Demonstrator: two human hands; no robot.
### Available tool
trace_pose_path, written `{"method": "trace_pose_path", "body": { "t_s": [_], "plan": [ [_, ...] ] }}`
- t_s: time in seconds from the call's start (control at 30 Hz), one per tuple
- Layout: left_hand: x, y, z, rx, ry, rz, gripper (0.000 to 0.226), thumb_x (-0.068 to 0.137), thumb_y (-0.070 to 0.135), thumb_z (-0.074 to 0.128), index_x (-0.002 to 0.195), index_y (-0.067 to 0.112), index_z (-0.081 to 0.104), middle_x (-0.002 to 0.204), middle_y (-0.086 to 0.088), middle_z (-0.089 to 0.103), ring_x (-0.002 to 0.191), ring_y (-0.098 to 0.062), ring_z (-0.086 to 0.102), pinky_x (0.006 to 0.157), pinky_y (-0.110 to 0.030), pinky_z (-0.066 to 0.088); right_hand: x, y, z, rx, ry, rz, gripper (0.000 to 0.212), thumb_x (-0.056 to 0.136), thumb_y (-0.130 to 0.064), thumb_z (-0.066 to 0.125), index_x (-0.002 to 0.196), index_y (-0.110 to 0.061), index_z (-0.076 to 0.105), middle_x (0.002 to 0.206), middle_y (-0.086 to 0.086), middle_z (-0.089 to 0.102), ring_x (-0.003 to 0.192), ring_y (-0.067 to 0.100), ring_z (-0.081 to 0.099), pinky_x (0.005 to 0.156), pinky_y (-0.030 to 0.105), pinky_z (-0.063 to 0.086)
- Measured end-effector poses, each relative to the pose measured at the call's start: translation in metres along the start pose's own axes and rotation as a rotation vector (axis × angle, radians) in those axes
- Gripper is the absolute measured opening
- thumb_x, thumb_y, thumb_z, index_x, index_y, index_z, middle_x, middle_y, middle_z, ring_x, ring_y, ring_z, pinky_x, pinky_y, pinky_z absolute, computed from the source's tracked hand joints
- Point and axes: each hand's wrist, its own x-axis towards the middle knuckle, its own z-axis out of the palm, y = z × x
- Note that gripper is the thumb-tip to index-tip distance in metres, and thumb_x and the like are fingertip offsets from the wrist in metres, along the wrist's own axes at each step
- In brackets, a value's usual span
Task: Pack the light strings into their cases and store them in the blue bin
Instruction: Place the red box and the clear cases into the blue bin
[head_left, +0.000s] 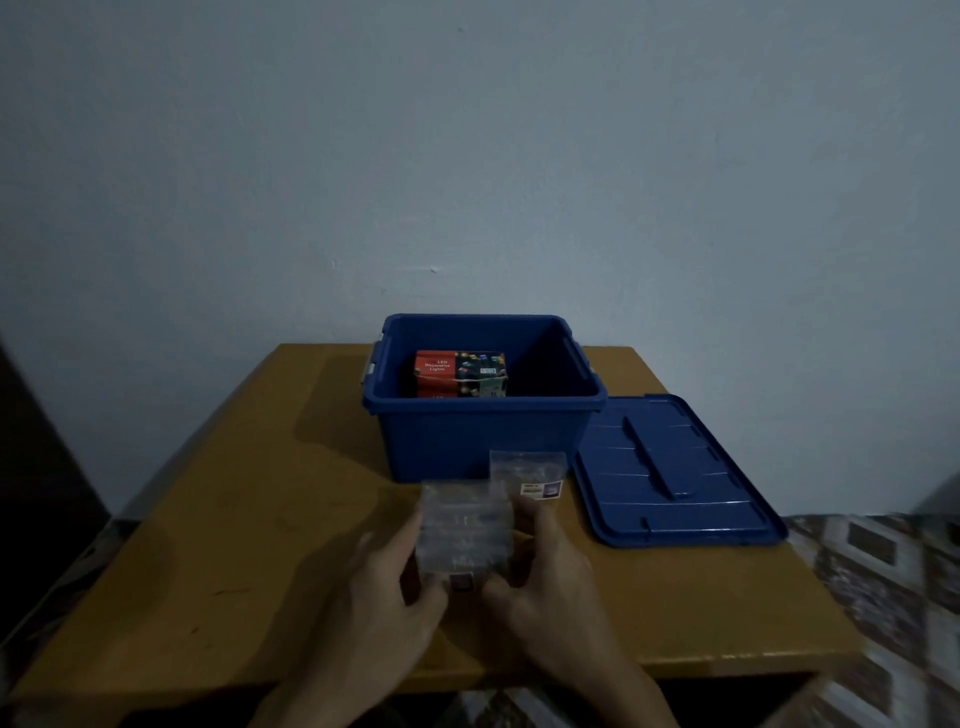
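Steady: left grip (395, 577) and right grip (535, 571) both clutched the clear case (465, 530); slick plastic, it could have slipped short of the blue bin (483, 431).

A dim home room: plain painted wall (467, 156), small wooden table (208, 519), patterned floor (883, 571)

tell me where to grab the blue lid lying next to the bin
Grip the blue lid at its right rim, coming from the right side: it lies flat on the table, and that rim seems to reach the table's edge, leaving room for fingers underneath.
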Motion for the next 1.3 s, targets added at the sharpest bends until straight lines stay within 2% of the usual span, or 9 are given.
{"method": "trace_pose_path", "body": {
  "t_s": [0.2,0.4,0.57,0.67,0.8,0.93,1.1,1.23,1.3],
  "plan": [
    [0.005,0.016,0.020,0.120,-0.081,0.162,0.071,0.094,0.031,0.060,0.155,0.039,0.024,0.135,0.025,0.043,0.123,0.002,0.034,0.112,-0.029,0.033,-0.010,0.010,-0.023,-0.094,0.082,0.049,0.067,0.084,-0.018,0.076,0.140,-0.024,0.041,0.120,-0.017,0.060,0.110,0.002,0.060,0.096,0.027,0.054],
    [0.019,0.022,0.042,-0.005,-0.094,0.142,0.064,0.093,0.025,0.062,0.147,0.045,0.032,0.133,0.026,0.045,0.127,0.001,0.039,0.109,-0.029,0.038,-0.004,0.015,-0.039,-0.122,0.103,0.053,0.066,0.085,-0.021,0.076,0.139,-0.026,0.039,0.113,-0.023,0.057,0.102,-0.006,0.058,0.075,0.008,0.048],
    [0.030,0.020,0.045,-0.063,-0.153,0.006,0.078,0.089,0.035,0.061,0.154,0.042,0.018,0.144,0.015,0.036,0.135,-0.011,0.034,0.112,-0.040,0.036,0.003,0.014,-0.048,-0.102,0.036,0.043,0.084,0.082,-0.033,0.080,0.148,-0.027,0.028,0.127,-0.023,0.049,0.114,-0.001,0.053,0.087,0.012,0.045],
    [0.036,0.021,0.041,-0.057,-0.245,-0.059,0.095,0.081,0.045,0.055,0.156,0.042,-0.003,0.153,0.005,0.026,0.138,-0.017,0.032,0.112,-0.042,0.035,0.008,0.011,-0.053,-0.116,-0.059,0.029,0.082,0.081,-0.040,0.080,0.140,-0.043,0.023,0.120,-0.031,0.049,0.110,-0.005,0.054,0.084,0.011,0.045],
    [0.044,0.021,0.035,0.031,-0.366,-0.045,0.090,0.093,0.040,0.050,0.154,0.040,-0.016,0.162,0.002,0.008,0.147,-0.023,0.013,0.109,-0.038,0.027,0.015,0.014,-0.054,-0.102,-0.096,0.020,0.079,0.079,-0.044,0.081,0.143,-0.039,0.034,0.125,-0.021,0.061,0.115,0.001,0.059,0.095,0.020,0.050],
    [0.051,0.022,0.029,0.063,-0.436,-0.047,0.089,0.093,0.040,0.050,0.153,0.045,-0.015,0.163,0.005,0.003,0.148,-0.021,0.012,0.108,-0.039,0.027,0.019,0.015,-0.054,-0.076,-0.122,0.009,0.082,0.073,-0.047,0.085,0.140,-0.044,0.037,0.125,-0.020,0.064,0.111,-0.002,0.061,0.097,0.025,0.051],
    [0.057,0.017,0.022,0.032,-0.435,0.000,0.090,0.083,0.050,0.056,0.148,0.060,-0.005,0.160,0.011,0.020,0.140,-0.012,0.030,0.114,-0.047,0.034,0.023,0.015,-0.057,-0.058,-0.160,0.028,0.085,0.072,-0.043,0.087,0.139,-0.045,0.035,0.123,-0.021,0.061,0.110,-0.003,0.060,0.092,0.017,0.048],
    [0.058,0.019,0.020,0.049,-0.450,-0.011,0.097,0.080,0.051,0.058,0.153,0.050,-0.007,0.158,0.009,0.019,0.140,-0.013,0.030,0.115,-0.045,0.033,0.029,0.015,-0.059,-0.114,-0.203,0.045,0.098,0.070,-0.049,0.087,0.147,-0.043,0.026,0.129,-0.017,0.059,0.115,0.005,0.060,0.102,0.032,0.051],
    [0.058,0.019,0.019,0.037,-0.453,0.003,0.098,0.078,0.056,0.060,0.152,0.053,-0.004,0.157,0.012,0.021,0.141,-0.012,0.030,0.115,-0.045,0.033,0.030,0.012,-0.062,-0.105,-0.237,0.043,0.094,0.072,-0.043,0.088,0.145,-0.042,0.029,0.128,-0.018,0.060,0.113,0.002,0.061,0.102,0.029,0.051]
  ]
}}
